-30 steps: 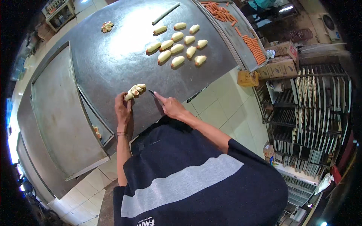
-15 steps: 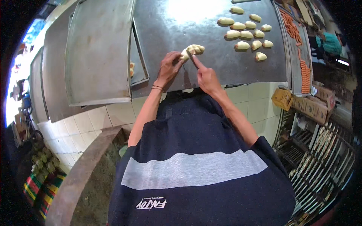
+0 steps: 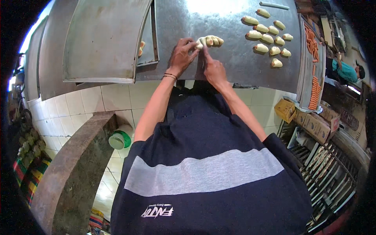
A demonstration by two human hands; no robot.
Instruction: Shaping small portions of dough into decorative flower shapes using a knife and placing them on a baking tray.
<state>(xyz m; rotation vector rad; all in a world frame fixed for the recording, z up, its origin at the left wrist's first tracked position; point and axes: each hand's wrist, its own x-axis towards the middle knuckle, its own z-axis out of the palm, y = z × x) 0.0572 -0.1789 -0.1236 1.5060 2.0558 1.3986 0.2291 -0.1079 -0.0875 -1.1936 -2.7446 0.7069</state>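
Observation:
A pale sausage roll of raw dough (image 3: 213, 40) lies on the metal table in front of me, split into joined segments with orange-pink filling showing. My left hand (image 3: 182, 56) pinches its left end between thumb and fingers. My right hand (image 3: 215, 71) is beside it, index finger stretched to the dough's near side, the other fingers curled in. Whatever those curled fingers hold, if anything, is hidden. To the right, several uncut dough-wrapped sausages (image 3: 261, 47) sit in loose rows, apart from both hands.
On the right edge stands a long tray (image 3: 303, 88) of sausages (image 3: 315, 92). Large metal trays (image 3: 103, 43) overlap at the left. A grey rod (image 3: 274, 5) lies at the far right. Cardboard boxes (image 3: 313, 125) and a rack (image 3: 333, 172) are below right. A person (image 3: 346, 70) is beyond.
My view has shifted, so the table sits higher and further right. My left hand still pinches the dough; my right fingertip is nearer its left end, and more split segments show.

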